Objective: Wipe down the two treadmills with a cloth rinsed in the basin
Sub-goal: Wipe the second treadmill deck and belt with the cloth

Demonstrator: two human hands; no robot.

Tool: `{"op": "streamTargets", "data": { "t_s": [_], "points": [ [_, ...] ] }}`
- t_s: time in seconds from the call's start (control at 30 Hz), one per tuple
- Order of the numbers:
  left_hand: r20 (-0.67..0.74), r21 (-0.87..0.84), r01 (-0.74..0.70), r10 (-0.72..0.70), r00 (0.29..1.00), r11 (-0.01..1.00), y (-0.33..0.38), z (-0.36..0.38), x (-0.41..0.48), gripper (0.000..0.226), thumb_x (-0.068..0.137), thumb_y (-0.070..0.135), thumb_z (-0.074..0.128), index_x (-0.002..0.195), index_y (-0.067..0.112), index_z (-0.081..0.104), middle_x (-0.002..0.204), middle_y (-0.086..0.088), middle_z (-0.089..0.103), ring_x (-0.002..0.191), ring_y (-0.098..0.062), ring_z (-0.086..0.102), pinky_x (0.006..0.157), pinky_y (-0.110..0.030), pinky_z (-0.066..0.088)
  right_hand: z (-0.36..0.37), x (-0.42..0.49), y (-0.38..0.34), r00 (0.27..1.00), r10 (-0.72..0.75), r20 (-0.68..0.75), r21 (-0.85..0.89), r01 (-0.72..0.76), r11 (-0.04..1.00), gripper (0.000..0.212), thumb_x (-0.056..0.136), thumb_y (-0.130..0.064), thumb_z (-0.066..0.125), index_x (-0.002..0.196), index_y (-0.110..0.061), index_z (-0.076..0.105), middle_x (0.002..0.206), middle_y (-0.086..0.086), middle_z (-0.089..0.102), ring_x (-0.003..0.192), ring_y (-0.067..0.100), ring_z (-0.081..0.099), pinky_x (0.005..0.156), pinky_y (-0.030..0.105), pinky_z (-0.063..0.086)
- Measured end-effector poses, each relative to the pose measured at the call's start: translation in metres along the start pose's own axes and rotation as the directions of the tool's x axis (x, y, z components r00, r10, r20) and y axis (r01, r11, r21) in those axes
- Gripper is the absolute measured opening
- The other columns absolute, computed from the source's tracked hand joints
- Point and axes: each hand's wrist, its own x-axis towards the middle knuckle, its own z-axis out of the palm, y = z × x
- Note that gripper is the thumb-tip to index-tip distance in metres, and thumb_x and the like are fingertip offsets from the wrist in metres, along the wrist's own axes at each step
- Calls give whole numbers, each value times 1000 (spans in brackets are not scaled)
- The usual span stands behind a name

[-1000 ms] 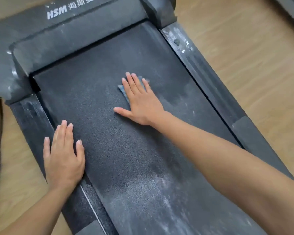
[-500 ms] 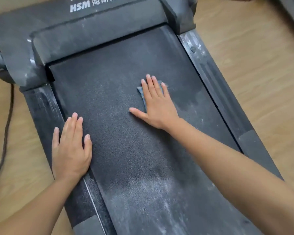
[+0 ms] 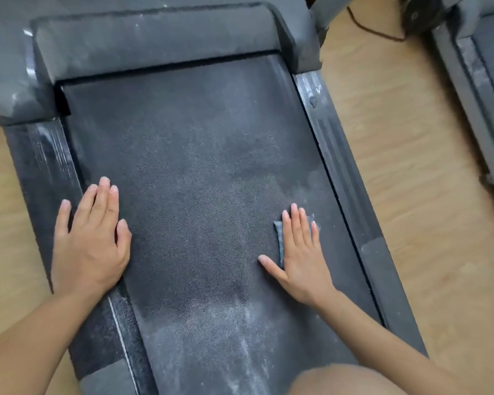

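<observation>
A dark treadmill (image 3: 183, 155) lies under me, its black belt dusty with pale streaks near the bottom. My right hand (image 3: 303, 252) lies flat with straight fingers on a small blue-grey cloth (image 3: 279, 238), pressing it onto the belt near the right side rail. Only the cloth's left edge shows beside my fingers. My left hand (image 3: 90, 240) rests flat and open across the left side rail and the belt's edge. A second treadmill (image 3: 485, 89) shows at the right edge of the view.
Wooden floor (image 3: 405, 172) runs between the two treadmills. A dark cable (image 3: 374, 29) curls on the floor at the top right. The grey motor cover (image 3: 143, 44) spans the top of the belt. My knee (image 3: 348, 380) shows at the bottom.
My right hand has slid the cloth from the middle of the belt towards me and to the right rail. My left hand stays on the left rail. The view has shifted.
</observation>
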Motion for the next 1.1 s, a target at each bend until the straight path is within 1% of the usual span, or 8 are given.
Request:
{"op": "streamTargets", "data": {
  "t_s": [0.1, 0.23, 0.47, 0.53, 0.73, 0.83, 1.0, 1.1],
  "points": [
    [-41, -33, -9, 7, 999, 999, -2, 3, 2, 65, 104, 33, 28, 163, 7, 33, 173, -6, 27, 159, -27, 30, 129, -53, 12, -29, 97, -20, 993, -12, -121, -48, 6, 999, 103, 99, -80, 28, 167, -10, -1, 175, 9, -13, 161, 23, -18, 131, 52, 1],
    [-73, -32, -17, 15, 997, 999, -1, 5, 1, 64, 104, 33, 28, 163, 6, 35, 173, -6, 27, 158, -27, 32, 130, -52, 11, -61, 174, -33, 989, -45, -143, -25, 42, 999, 102, 99, -81, 26, 167, -11, -2, 176, 7, -11, 161, 21, -16, 131, 51, 0],
    [-43, -26, -10, 8, 999, 1000, 1, 3, 0, 65, 104, 34, 28, 163, 6, 33, 174, -6, 25, 158, -27, 31, 130, -51, 11, -7, -7, 48, 996, -79, 36, -65, 82, 995, 99, 101, -76, 26, 167, -9, -5, 173, 7, -21, 161, 26, -18, 129, 58, 11],
    [-54, -24, -15, 13, 998, 1000, 0, 3, -1, 65, 104, 33, 28, 163, 5, 33, 174, -6, 25, 158, -26, 31, 129, -52, 12, -5, -8, 52, 995, -78, 60, -56, 81, 995, 99, 101, -77, 24, 166, -9, -7, 173, 7, -23, 160, 25, -20, 129, 58, 8],
    [-81, -58, -32, 28, 996, 998, -4, 11, 3, 66, 103, 33, 31, 164, 9, 33, 174, -4, 26, 158, -27, 32, 128, -51, 12, -68, 171, 33, 979, -174, -103, -103, 163, 981, 100, 101, -79, 25, 167, -11, -4, 175, 9, -15, 161, 23, -18, 131, 53, -1],
    [-93, -60, -38, 32, 995, 997, -9, 18, 4, 67, 101, 33, 34, 163, 9, 33, 174, -4, 26, 157, -29, 34, 128, -49, 11, -79, 206, 36, 966, -228, -120, -121, 213, 969, 100, 99, -80, 25, 167, -12, -4, 175, 8, -13, 161, 22, -15, 131, 51, 0],
    [-81, -78, -34, 28, 996, 996, -10, 21, 5, 68, 101, 35, 32, 164, 9, 33, 174, -4, 25, 157, -30, 33, 128, -58, 15, -28, 61, 78, 975, -212, -70, -115, 203, 972, 100, 103, -72, 35, 166, -6, -4, 174, 12, -17, 161, 28, -15, 130, 54, 6],
    [-93, -49, -31, 26, 995, 998, -2, 13, 3, 66, 102, 33, 31, 163, 7, 35, 173, -6, 27, 156, -29, 36, 128, -55, 16, 0, -25, 100, 980, -197, -13, -127, 194, 973, 99, 103, -71, 35, 166, -3, 2, 175, 14, -11, 162, 33, -7, 127, 54, 9]
  ]
}}
